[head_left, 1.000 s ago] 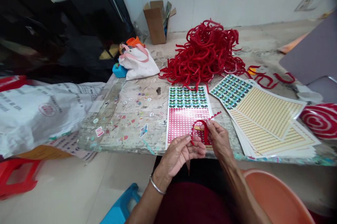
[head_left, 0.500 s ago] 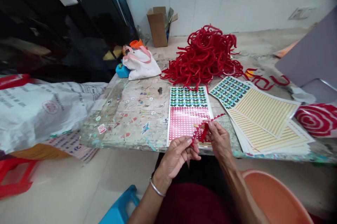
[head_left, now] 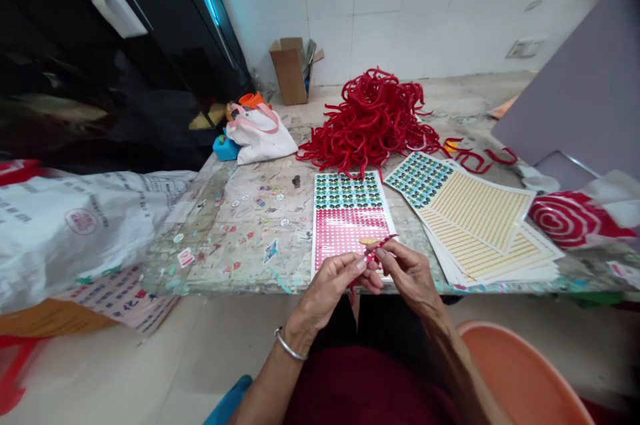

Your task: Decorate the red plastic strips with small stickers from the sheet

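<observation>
The left hand [head_left: 336, 278] and right hand [head_left: 407, 273] meet at the near edge of the table [head_left: 240, 272], over the near end of a sticker sheet [head_left: 345, 228]. Each hand is almost closed at thumb and forefinger, pinching a narrow red strip [head_left: 387, 240]; the left hand's other fingers curl loosely. One end of the strip points right and away past the right fingertips. A small tan piece [head_left: 369, 241] shows just beyond the fingers; whether it is held, I cannot tell.

The sheet's left edge faces a wide stretch of table bearing only flat, scattered stickers, which gives the left hand sideways room. On the right, a narrow gap, widening toward the near side, parts the sheet from fanned sheets [head_left: 480, 212], whose near corners come close to the table's edge. At the far end, a heap of red strips [head_left: 373, 122] reaches over the sheet's edge, limiting room there. A white bag [head_left: 265, 138] sits to the heap's left. Below the table on the right, the orange basin [head_left: 515, 372] is near the right forearm.
</observation>
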A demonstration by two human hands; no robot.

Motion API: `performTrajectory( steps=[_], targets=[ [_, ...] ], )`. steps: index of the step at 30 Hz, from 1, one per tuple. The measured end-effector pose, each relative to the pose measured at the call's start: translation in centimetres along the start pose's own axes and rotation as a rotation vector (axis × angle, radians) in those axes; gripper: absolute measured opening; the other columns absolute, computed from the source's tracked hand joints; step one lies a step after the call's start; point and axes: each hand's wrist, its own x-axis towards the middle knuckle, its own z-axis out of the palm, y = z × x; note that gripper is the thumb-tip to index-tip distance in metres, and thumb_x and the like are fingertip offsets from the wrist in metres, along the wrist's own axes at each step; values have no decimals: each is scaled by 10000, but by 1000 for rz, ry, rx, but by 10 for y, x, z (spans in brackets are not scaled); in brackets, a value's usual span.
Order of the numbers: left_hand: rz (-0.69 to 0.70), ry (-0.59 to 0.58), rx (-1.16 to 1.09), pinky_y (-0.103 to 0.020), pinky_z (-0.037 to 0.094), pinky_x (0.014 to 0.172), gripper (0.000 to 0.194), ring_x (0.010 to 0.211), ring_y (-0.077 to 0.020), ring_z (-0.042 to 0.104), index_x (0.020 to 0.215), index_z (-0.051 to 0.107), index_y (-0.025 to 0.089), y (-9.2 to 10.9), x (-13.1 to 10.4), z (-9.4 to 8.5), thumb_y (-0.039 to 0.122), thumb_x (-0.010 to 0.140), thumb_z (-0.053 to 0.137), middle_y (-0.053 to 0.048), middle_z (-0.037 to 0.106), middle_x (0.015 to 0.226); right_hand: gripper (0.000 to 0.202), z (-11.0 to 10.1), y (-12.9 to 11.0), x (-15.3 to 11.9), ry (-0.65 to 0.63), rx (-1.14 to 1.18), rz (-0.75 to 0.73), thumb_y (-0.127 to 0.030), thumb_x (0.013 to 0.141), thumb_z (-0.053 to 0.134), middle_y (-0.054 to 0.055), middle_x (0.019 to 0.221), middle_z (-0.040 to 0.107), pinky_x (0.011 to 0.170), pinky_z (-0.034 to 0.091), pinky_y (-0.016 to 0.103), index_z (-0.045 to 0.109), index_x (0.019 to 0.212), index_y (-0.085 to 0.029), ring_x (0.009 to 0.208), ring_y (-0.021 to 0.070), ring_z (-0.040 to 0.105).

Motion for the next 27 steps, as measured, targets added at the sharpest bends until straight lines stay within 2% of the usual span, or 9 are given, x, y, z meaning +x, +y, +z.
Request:
performTrajectory(
  steps=[5, 7, 11, 15, 17, 23, 27],
  targets=[
    [63, 40, 152, -282, 435, 712, 295, 649, -133, 590, 921, 644, 109, -2, -13, 4, 364, 840, 520, -64, 655, 761, 178, 5, -7, -6, 25, 59, 12, -316, 816, 572, 43, 896, 683, 580, 493, 240, 686, 910, -217, 759, 167, 626],
    [103, 56, 196, -282, 425, 739, 288, 662, -130, 579, 892, 646, 106, -5, -19, 6, 354, 850, 507, -61, 647, 750, 167, 8, -9, -10, 41, 73, -3, -300, 813, 579, 49, 906, 687, 617, 510, 253, 694, 903, -219, 824, 187, 632],
    [111, 57, 213, -280, 425, 732, 274, 684, -140, 574, 928, 638, 105, -6, -22, 8, 338, 840, 522, -65, 643, 768, 144, 14, -12, -14, 47, 1, -147, -232, 820, 566, 64, 905, 688, 753, 512, 326, 699, 870, -216, 924, 219, 620],
    [122, 74, 215, -258, 428, 673, 285, 651, -133, 553, 893, 632, 102, -6, -14, 7, 350, 849, 500, -49, 608, 716, 200, 15, -13, -12, 34, -110, -319, -150, 816, 548, 65, 932, 681, 804, 502, 376, 686, 931, -236, 930, 221, 615],
    [151, 110, 247, -238, 417, 630, 292, 606, -115, 526, 845, 625, 105, -7, -10, 5, 362, 854, 486, -36, 584, 683, 231, 16, -12, -9, 48, -118, -353, -128, 810, 551, 64, 973, 675, 809, 506, 385, 677, 961, -248, 946, 221, 611],
    [211, 202, 358, -219, 407, 601, 258, 597, -111, 497, 854, 599, 126, -10, -7, 0, 360, 850, 491, -12, 547, 651, 331, 21, -6, -1, 37, -153, -352, -125, 809, 556, 66, 1201, 581, 897, 476, 434, 628, 1093, -280, 1092, 241, 538],
    [220, 236, 414, -227, 411, 622, 229, 618, -117, 497, 831, 580, 135, -8, -3, -4, 328, 866, 462, -8, 537, 660, 383, 25, -6, 7, 27, -60, -259, -148, 812, 553, 66, 1211, 565, 782, 561, 370, 577, 1171, -280, 1101, 229, 525]
  ],
)
